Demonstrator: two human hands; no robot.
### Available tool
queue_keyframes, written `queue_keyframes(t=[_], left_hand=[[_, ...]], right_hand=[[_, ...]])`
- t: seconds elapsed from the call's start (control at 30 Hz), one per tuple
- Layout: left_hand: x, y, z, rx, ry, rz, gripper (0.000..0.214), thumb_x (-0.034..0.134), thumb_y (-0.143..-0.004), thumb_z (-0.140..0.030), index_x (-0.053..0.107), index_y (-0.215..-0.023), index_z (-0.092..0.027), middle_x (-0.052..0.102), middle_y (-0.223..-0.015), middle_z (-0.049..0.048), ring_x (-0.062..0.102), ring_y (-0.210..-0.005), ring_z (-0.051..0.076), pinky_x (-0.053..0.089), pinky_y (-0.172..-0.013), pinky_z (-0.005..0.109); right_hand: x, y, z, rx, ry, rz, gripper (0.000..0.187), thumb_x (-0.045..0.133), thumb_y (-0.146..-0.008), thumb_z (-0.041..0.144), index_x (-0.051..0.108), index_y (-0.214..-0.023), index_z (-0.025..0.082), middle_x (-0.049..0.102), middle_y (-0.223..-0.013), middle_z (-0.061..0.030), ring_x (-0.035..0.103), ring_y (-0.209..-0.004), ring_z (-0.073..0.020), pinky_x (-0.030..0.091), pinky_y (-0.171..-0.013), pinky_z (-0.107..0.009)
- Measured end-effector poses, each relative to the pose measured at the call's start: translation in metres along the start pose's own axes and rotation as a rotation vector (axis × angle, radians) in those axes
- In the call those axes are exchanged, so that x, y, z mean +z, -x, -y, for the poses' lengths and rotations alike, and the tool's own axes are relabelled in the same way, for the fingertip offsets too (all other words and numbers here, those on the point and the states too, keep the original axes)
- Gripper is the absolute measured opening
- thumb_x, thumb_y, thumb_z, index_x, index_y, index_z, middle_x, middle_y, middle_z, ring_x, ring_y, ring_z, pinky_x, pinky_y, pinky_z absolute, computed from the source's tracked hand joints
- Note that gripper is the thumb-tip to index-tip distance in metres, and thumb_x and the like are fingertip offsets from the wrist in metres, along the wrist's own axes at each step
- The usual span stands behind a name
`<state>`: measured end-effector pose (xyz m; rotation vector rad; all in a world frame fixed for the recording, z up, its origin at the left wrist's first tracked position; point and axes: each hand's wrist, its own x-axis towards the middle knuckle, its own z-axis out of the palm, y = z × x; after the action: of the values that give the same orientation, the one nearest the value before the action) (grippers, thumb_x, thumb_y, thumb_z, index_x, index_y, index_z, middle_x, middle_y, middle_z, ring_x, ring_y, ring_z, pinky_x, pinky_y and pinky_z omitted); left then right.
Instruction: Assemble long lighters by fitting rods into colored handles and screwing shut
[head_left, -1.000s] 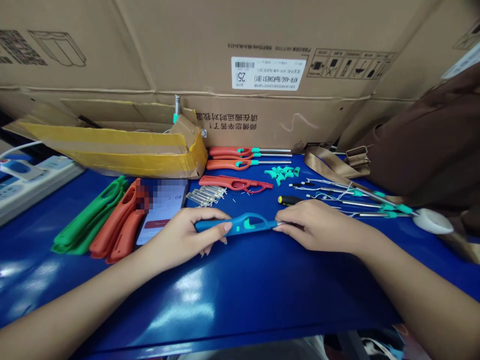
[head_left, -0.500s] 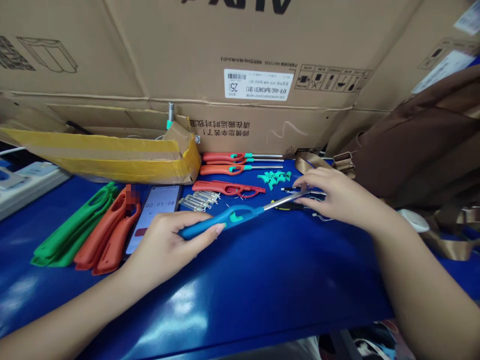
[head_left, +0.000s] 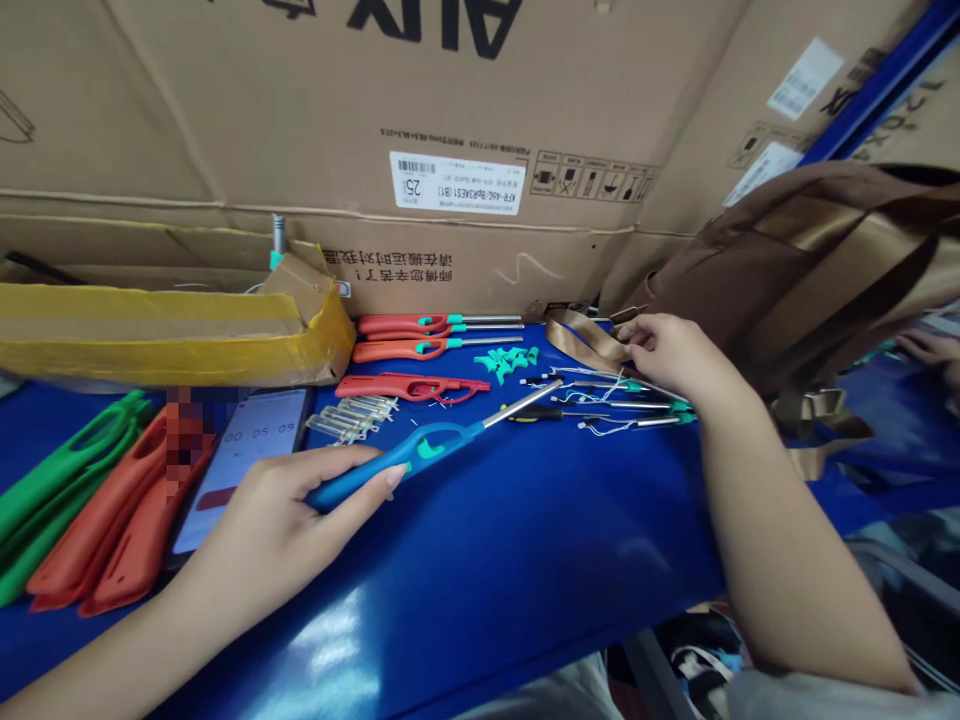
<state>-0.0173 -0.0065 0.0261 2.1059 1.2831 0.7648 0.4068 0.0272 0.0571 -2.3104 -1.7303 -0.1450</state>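
Observation:
My left hand (head_left: 300, 515) is wrapped round the blue handle of a long-necked gas lighter (head_left: 382, 465), thumb near its turquoise trigger. The lighter's metal tube slants up to the right, its tip free. Farther right, my right hand (head_left: 667, 360) is closed, its fingertips pinching a shiny brown bag strap (head_left: 577, 338). Just below that hand lie several metal tubes with wires and turquoise ends (head_left: 645, 405). A screwdriver (head_left: 536, 412) with a black and yellow handle lies beside them. Small turquoise triggers (head_left: 506, 360) are piled behind the lighter's tip.
Red lighters (head_left: 405, 348) and a red handle shell (head_left: 405, 387) lie behind clear fuel tanks (head_left: 349, 420). Left are green shells (head_left: 75, 480), orange-red shells (head_left: 127, 530), a phone (head_left: 244, 450) and a yellow-taped carton (head_left: 165, 335). A brown bag (head_left: 720, 270) stands right; another person's hand (head_left: 930, 348) shows beyond.
My right hand has left the lighter's tube tip and moved right and back to the strap. My left hand still holds the lighter. The view has swung right.

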Motion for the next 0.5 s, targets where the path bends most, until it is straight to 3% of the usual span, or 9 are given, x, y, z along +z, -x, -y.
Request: queue_keyframes(t=[0.17,0.3,0.5], left_hand=[[0.002,0.000,-0.002,-0.005,-0.007,-0.002,0.038,0.067,-0.083,-0.057,0.082,-0.086,-0.022,0.080,-0.075,0.0005,0.067,-0.055,0.015,0.052,-0.051,0.018],[0.001,0.000,-0.001,0.011,-0.017,-0.001,0.038,0.067,-0.084,-0.057,0.082,-0.087,-0.022,0.080,-0.076,0.0008,0.070,-0.060,0.017,0.054,-0.055,0.019],[0.001,0.001,-0.001,-0.033,-0.059,0.011,0.039,0.068,-0.084,-0.056,0.083,-0.093,-0.021,0.081,-0.081,0.0015,0.071,-0.066,0.019,0.051,-0.052,0.020]], right_hand=[[-0.009,0.000,-0.007,0.147,0.005,0.066,0.014,0.063,-0.075,0.011,0.074,-0.076,0.021,0.078,-0.084,-0.0073,0.071,-0.079,-0.0234,0.052,-0.069,-0.031],[-0.016,0.000,-0.011,0.220,-0.003,0.097,0.012,0.066,-0.075,0.011,0.073,-0.074,0.021,0.078,-0.081,-0.0089,0.072,-0.074,-0.0230,0.052,-0.066,-0.030],[-0.022,0.001,-0.018,0.344,-0.031,0.212,0.012,0.069,-0.072,0.007,0.073,-0.071,0.019,0.072,-0.060,-0.0072,0.068,-0.052,-0.0209,0.051,-0.050,-0.028]])
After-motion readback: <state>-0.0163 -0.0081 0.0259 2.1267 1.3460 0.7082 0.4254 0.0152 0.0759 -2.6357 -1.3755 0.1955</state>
